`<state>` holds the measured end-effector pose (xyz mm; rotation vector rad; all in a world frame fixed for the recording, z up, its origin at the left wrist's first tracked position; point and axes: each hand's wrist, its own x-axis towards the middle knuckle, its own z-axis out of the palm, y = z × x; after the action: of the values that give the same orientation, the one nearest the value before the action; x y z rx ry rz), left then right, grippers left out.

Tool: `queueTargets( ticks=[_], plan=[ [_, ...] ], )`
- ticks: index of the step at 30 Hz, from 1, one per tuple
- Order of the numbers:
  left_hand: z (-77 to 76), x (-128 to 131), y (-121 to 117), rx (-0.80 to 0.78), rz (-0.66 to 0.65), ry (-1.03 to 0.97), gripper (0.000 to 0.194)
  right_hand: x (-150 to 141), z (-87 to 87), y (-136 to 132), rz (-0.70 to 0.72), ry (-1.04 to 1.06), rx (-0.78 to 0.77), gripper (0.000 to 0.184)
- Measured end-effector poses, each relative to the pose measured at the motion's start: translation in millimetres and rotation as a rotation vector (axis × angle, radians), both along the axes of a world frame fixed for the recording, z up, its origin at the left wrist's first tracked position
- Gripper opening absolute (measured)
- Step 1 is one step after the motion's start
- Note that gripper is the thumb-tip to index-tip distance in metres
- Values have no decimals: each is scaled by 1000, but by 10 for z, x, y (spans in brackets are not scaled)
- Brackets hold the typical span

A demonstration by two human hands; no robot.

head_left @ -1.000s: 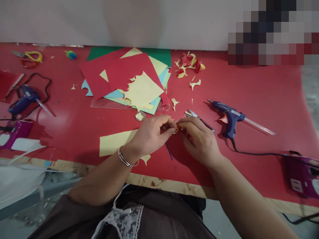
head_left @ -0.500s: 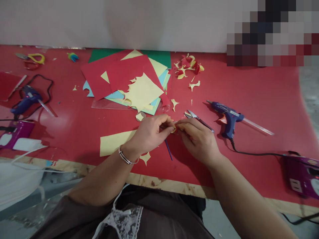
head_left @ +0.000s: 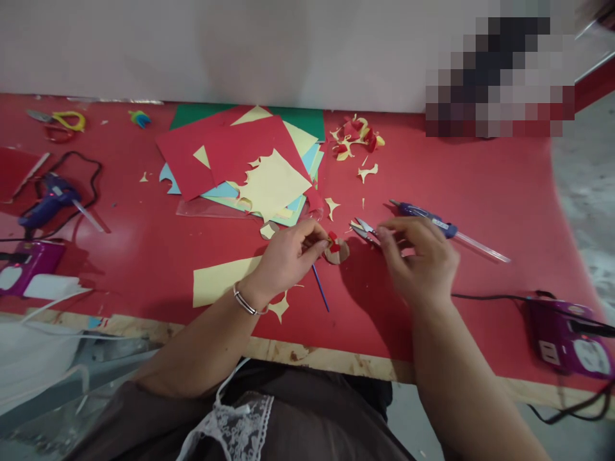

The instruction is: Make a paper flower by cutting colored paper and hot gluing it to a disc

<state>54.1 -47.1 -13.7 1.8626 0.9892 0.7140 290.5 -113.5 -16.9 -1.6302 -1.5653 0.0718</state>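
Observation:
My left hand [head_left: 293, 256] is closed in a pinch on a small red paper piece [head_left: 334, 241] with a bit of yellow at the fingertips. Just below that piece is a round brown cardboard piece [head_left: 340, 255]. Farther right, my right hand [head_left: 421, 259] has its thumb and fingers apart and curved. It hovers over or touches the blue glue gun [head_left: 444, 227], covering its handle; whether it touches is hidden. Small scissors [head_left: 368, 232] with spread blades lie by the right thumb. A thin blue stick [head_left: 320, 288] rests below my left fingertips.
Coloured paper sheets [head_left: 192, 157] are piled behind my left hand. Red and yellow scraps [head_left: 358, 134] lie at the back. A second glue gun [head_left: 52, 195] and yellow-handled scissors [head_left: 70, 120] are at left. Purple power boxes [head_left: 569, 333] stand at both sides, with cords.
My right hand has left the small paper piece and moved right to the glue gun's handle. My left hand still pinches the piece. The cardboard round now shows. The view has shifted slightly.

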Motion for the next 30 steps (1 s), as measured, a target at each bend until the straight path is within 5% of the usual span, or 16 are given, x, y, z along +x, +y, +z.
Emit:
queueTargets(
  ticks=[4, 10, 21, 30],
  plan=[
    [-63, -8, 20, -24, 75, -90, 5, 339, -42, -54, -385, -73, -77, 23],
    [-105, -19, 41, -47, 125, -188, 6, 575, -216, -110, -561, -175, -268, 38],
    [-90, -25, 40, -82, 143, -214, 5, 676, -383, -144, -481, -280, -1, 41],
    [-94, -14, 61, -194, 138, -272, 8, 638, -289, -150, -509, -177, -179, 34]
  ],
)
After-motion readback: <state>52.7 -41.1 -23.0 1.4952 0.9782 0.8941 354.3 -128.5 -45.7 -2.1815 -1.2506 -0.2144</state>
